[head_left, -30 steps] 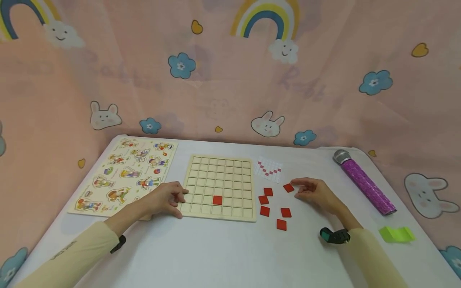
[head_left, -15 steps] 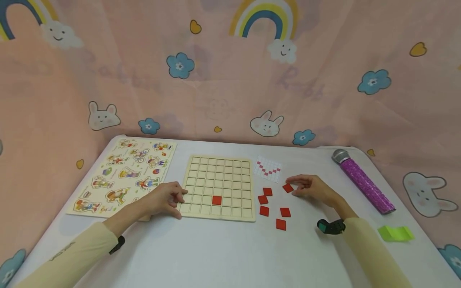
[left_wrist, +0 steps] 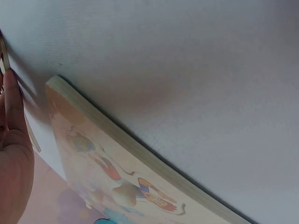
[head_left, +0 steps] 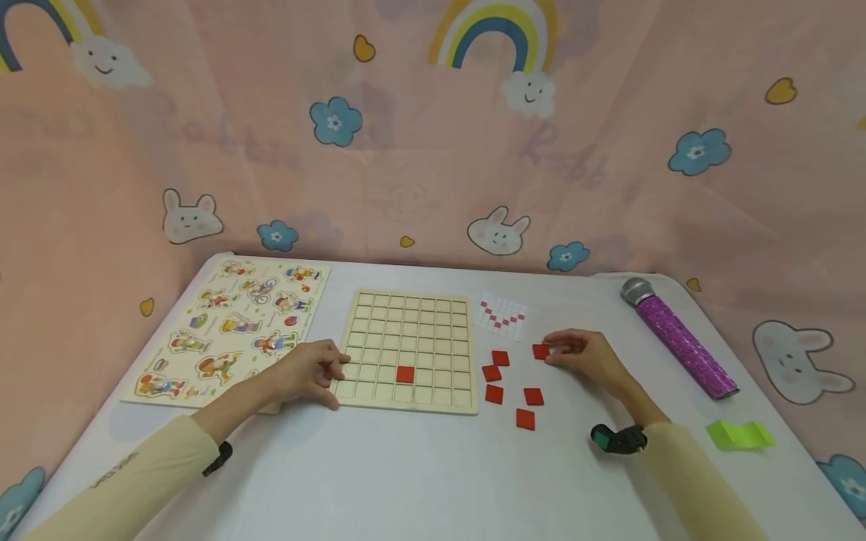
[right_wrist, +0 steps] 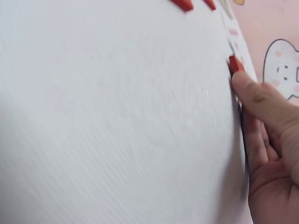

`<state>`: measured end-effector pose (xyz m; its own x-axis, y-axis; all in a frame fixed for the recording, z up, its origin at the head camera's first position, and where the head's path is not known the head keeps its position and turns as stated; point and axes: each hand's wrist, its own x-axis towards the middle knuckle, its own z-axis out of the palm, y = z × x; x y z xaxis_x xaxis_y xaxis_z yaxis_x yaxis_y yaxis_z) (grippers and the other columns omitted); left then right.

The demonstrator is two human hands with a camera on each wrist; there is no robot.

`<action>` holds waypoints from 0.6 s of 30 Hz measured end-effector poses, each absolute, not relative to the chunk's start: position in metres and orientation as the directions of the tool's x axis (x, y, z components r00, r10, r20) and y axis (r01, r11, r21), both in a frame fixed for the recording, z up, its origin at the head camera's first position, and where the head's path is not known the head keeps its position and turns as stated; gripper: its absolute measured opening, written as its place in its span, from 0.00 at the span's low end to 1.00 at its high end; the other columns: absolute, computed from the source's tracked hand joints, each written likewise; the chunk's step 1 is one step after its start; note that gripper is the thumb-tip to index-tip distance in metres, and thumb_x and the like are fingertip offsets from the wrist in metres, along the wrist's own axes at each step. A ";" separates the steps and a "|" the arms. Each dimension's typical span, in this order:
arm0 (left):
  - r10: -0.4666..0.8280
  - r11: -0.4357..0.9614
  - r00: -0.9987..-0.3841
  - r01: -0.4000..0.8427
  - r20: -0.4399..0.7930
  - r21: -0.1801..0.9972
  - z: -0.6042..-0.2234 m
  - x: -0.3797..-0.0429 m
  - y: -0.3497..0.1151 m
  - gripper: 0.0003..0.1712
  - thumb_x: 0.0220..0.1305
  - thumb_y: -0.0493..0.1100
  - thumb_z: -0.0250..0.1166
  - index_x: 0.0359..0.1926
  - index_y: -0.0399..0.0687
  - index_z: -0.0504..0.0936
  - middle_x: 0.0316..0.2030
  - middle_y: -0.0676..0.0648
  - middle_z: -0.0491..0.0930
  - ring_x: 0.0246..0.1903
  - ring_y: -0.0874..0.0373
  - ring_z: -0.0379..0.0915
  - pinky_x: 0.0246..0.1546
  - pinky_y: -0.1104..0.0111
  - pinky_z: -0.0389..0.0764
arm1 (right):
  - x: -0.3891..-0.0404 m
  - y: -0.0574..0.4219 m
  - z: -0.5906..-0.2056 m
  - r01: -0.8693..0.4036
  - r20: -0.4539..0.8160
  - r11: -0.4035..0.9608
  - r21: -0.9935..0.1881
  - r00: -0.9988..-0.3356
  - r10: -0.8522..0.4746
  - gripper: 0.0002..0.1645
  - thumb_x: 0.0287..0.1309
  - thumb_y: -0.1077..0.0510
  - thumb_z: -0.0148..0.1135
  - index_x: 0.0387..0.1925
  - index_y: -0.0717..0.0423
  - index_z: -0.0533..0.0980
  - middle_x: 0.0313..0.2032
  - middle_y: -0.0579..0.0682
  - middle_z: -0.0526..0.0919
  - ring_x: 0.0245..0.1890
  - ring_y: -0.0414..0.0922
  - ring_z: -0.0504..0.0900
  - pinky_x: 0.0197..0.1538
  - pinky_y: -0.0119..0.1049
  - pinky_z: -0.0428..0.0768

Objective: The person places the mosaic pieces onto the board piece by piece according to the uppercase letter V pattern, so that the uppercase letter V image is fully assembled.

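A pale wooden grid board (head_left: 414,302) lies flat on the white table, with one red square tile (head_left: 405,374) in a lower cell. At the board's lower left edge, my left hand (head_left: 307,373) grips it between thumb and curled fingers. To the right of the board, my right hand (head_left: 588,359) pinches another red tile (head_left: 541,352) by its right side. In the right wrist view the thumb meets this tile (right_wrist: 236,64), close to the tabletop. Several loose red tiles (head_left: 494,394) lie between the board and my right hand.
A small pattern card (head_left: 501,315) with red squares lies right of the board. At left is a picture puzzle board (head_left: 230,300), partly under my left forearm. A purple glittery microphone (head_left: 686,346) and a green curved block (head_left: 740,435) are at right. Patterned cloth hangs behind.
My right hand has shifted slightly left and closed on the red tile, which has turned a little straighter. The left hand stays at the board's edge. The head view drifts slightly.
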<state>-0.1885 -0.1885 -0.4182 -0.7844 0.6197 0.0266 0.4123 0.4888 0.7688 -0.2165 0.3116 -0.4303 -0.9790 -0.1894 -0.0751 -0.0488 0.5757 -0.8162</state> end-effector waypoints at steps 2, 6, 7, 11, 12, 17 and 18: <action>0.625 0.486 -0.780 0.429 0.040 0.761 -0.419 -0.188 -0.189 0.19 0.37 0.38 0.80 0.29 0.44 0.78 0.41 0.45 0.76 0.55 0.41 0.73 0.37 0.71 0.80 | -0.212 0.309 -0.431 -0.025 -0.066 0.556 -0.831 -0.988 -0.143 0.27 0.56 0.60 0.68 0.56 0.66 0.74 0.51 0.64 0.80 0.41 0.40 0.83 0.46 0.19 0.74; 0.628 0.490 -0.776 0.444 0.049 0.751 -0.419 -0.188 -0.189 0.19 0.37 0.38 0.80 0.29 0.43 0.78 0.41 0.45 0.76 0.54 0.41 0.74 0.36 0.72 0.80 | -0.205 0.302 -0.427 0.012 -0.064 0.542 -0.840 -0.995 -0.077 0.28 0.57 0.61 0.67 0.57 0.68 0.72 0.52 0.65 0.79 0.47 0.47 0.83 0.51 0.27 0.75; 0.628 0.490 -0.777 0.442 0.048 0.751 -0.419 -0.188 -0.188 0.19 0.37 0.38 0.80 0.29 0.43 0.77 0.41 0.45 0.76 0.54 0.41 0.74 0.36 0.72 0.79 | -0.204 0.301 -0.426 0.029 -0.074 0.549 -0.835 -0.995 -0.060 0.28 0.58 0.60 0.66 0.58 0.68 0.72 0.52 0.65 0.79 0.49 0.49 0.82 0.53 0.30 0.75; 0.624 0.497 -0.781 0.427 0.031 0.755 -0.418 -0.188 -0.188 0.19 0.38 0.39 0.80 0.29 0.44 0.78 0.42 0.45 0.76 0.55 0.42 0.73 0.36 0.72 0.78 | -0.200 0.295 -0.420 0.131 -0.151 0.549 -0.825 -0.988 0.008 0.30 0.59 0.58 0.66 0.60 0.66 0.71 0.53 0.64 0.79 0.58 0.57 0.75 0.63 0.47 0.66; 0.624 0.500 -0.781 0.428 0.030 0.753 -0.418 -0.188 -0.188 0.19 0.38 0.39 0.80 0.29 0.44 0.78 0.43 0.45 0.76 0.55 0.42 0.73 0.36 0.72 0.78 | -0.199 0.294 -0.419 0.157 -0.173 0.542 -0.825 -0.985 0.021 0.30 0.59 0.57 0.66 0.60 0.66 0.71 0.54 0.63 0.78 0.59 0.58 0.73 0.64 0.49 0.64; 0.624 0.509 -0.781 0.433 0.027 0.744 -0.419 -0.189 -0.188 0.19 0.38 0.40 0.80 0.29 0.45 0.78 0.44 0.45 0.77 0.55 0.42 0.73 0.35 0.73 0.77 | -0.196 0.291 -0.415 0.222 -0.225 0.501 -0.837 -0.973 0.055 0.30 0.60 0.58 0.65 0.61 0.66 0.70 0.56 0.63 0.77 0.62 0.59 0.70 0.65 0.51 0.62; 0.623 0.510 -0.782 0.430 0.025 0.745 -0.419 -0.189 -0.189 0.19 0.38 0.40 0.80 0.29 0.45 0.78 0.44 0.45 0.77 0.55 0.42 0.73 0.35 0.73 0.77 | -0.196 0.290 -0.415 0.225 -0.227 0.494 -0.840 -0.972 0.056 0.30 0.60 0.58 0.65 0.61 0.66 0.70 0.56 0.63 0.77 0.62 0.59 0.70 0.65 0.51 0.62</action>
<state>-0.1888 -0.1887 -0.4190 -0.7820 0.6228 0.0247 0.4298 0.5102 0.7449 -0.1958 0.2899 -0.4147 -0.9722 0.0564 -0.2271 0.2249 0.4938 -0.8400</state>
